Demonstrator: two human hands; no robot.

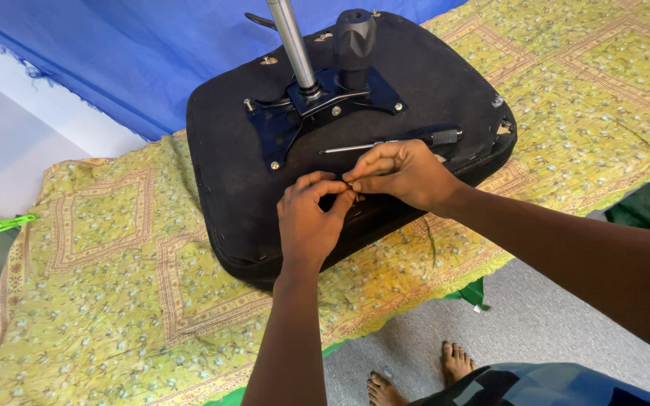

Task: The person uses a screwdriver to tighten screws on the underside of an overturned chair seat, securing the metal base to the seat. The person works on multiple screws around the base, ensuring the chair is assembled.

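Observation:
An upturned black chair seat [242, 180] lies on a yellow patterned cloth. A dark metal plate [280, 124] with a silver post [295, 45] and a black knob [356, 37] is fixed to its underside. A screwdriver [385, 143] rests on the seat just behind my hands. My left hand [308, 222] and my right hand [404, 174] meet over the seat's front part, fingertips pinched together on something small and dark that I cannot make out.
The yellow cloth [114, 301] covers a bed or table whose edge runs diagonally below my arms. Blue fabric [137, 53] hangs behind the seat. A green clip [10, 223] lies at the left. My bare feet [415, 376] stand on a grey floor.

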